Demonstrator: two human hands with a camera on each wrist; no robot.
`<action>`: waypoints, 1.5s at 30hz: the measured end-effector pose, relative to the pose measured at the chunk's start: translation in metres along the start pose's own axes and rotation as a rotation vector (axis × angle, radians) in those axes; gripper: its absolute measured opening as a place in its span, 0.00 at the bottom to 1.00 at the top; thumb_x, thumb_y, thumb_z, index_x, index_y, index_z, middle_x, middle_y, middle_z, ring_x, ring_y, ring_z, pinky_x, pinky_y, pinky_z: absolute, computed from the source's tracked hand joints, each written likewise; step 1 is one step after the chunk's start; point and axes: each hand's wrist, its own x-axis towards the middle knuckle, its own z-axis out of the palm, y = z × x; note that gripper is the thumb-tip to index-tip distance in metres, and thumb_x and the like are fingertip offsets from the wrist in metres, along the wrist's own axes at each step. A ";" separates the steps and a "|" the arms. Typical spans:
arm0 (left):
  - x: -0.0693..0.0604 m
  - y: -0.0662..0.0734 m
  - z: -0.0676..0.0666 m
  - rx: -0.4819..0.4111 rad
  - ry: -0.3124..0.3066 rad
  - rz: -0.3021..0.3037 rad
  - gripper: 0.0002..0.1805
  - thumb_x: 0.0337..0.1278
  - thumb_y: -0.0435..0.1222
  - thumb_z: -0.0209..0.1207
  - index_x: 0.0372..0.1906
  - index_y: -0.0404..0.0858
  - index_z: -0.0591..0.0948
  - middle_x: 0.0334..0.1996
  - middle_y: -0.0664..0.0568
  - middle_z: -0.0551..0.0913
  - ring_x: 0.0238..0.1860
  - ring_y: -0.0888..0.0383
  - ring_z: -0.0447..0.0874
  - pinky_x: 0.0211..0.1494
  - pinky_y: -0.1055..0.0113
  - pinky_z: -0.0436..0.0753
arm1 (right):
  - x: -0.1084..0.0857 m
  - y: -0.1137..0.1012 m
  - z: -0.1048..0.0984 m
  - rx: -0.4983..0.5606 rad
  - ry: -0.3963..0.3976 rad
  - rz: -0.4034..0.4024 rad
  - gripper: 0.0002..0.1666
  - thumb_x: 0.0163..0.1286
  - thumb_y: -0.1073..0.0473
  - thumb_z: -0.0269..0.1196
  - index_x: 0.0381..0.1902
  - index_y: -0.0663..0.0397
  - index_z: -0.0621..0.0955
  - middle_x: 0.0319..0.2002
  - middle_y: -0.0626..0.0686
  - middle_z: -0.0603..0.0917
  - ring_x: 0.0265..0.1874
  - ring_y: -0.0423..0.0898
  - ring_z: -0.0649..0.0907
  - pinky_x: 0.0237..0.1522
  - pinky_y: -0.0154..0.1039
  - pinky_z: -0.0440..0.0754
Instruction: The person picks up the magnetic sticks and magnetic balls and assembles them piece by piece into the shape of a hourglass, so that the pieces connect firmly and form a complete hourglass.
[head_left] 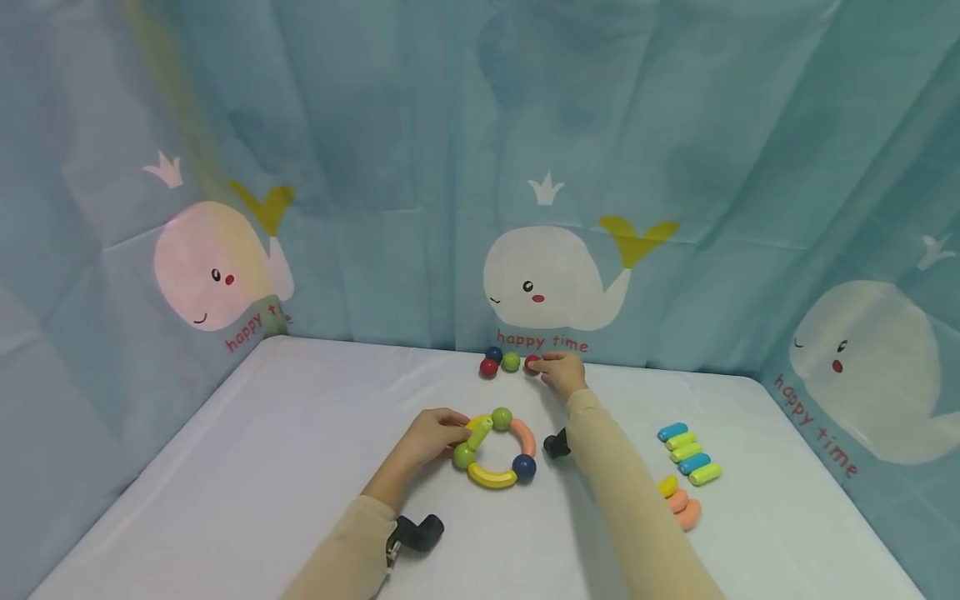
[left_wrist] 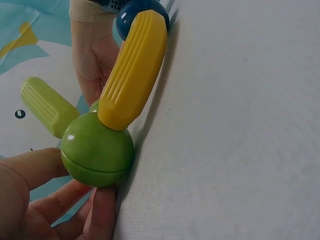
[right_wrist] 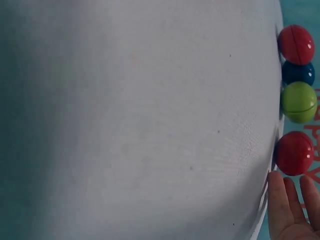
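Observation:
A ring of curved yellow and pink rods joined by green and dark blue balls lies on the table. At its left side my left hand (head_left: 430,435) holds a green ball (left_wrist: 97,149) between thumb and fingers. From that ball a straight light-green rod (left_wrist: 49,106) sticks up, and a curved yellow rod (left_wrist: 135,70) joins it too. My right hand (head_left: 562,370) reaches to the table's far side, fingers extended at a red ball (right_wrist: 294,153). Whether the fingertips touch that ball is hard to tell. Beside it sit a green ball (right_wrist: 299,102), a blue ball (right_wrist: 298,73) and another red ball (right_wrist: 296,45).
At the right lie several short straight blue and light-green rods (head_left: 687,452). Nearer, partly behind the right sleeve, are curved pink rods (head_left: 688,514) and a yellow rod (head_left: 667,486). A whale-print curtain (head_left: 390,208) hangs behind the white table (head_left: 247,450).

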 end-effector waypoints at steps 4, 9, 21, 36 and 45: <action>0.001 0.002 0.001 0.008 0.000 0.005 0.17 0.59 0.38 0.65 0.52 0.37 0.84 0.48 0.45 0.85 0.41 0.57 0.83 0.41 0.66 0.86 | 0.003 0.000 0.001 0.008 0.012 -0.007 0.30 0.61 0.61 0.71 0.61 0.61 0.78 0.64 0.60 0.77 0.61 0.55 0.79 0.64 0.45 0.79; 0.000 0.002 0.002 0.006 -0.005 0.003 0.17 0.59 0.38 0.66 0.51 0.37 0.84 0.47 0.45 0.85 0.41 0.57 0.83 0.41 0.66 0.86 | 0.004 0.002 0.002 0.013 0.011 -0.027 0.28 0.62 0.65 0.70 0.60 0.63 0.79 0.64 0.62 0.77 0.62 0.56 0.79 0.64 0.46 0.79; 0.002 -0.001 0.003 -0.005 -0.004 0.004 0.16 0.59 0.38 0.65 0.51 0.37 0.84 0.47 0.45 0.85 0.41 0.56 0.84 0.41 0.66 0.87 | 0.000 0.005 0.000 -0.087 0.019 -0.037 0.23 0.62 0.64 0.69 0.56 0.62 0.82 0.61 0.62 0.79 0.58 0.55 0.81 0.61 0.45 0.81; 0.005 0.000 -0.002 0.017 -0.003 -0.003 0.16 0.59 0.38 0.65 0.51 0.37 0.84 0.46 0.45 0.85 0.41 0.56 0.84 0.40 0.66 0.86 | -0.097 0.016 -0.060 -0.252 -0.170 -0.053 0.24 0.65 0.51 0.68 0.57 0.52 0.83 0.56 0.56 0.84 0.57 0.53 0.80 0.62 0.51 0.79; 0.005 0.001 -0.003 0.034 0.002 -0.021 0.16 0.60 0.37 0.64 0.52 0.37 0.84 0.47 0.44 0.86 0.42 0.55 0.84 0.41 0.65 0.87 | -0.148 0.037 -0.070 -0.311 -0.258 -0.034 0.21 0.57 0.52 0.75 0.49 0.48 0.87 0.47 0.48 0.89 0.49 0.46 0.82 0.55 0.48 0.80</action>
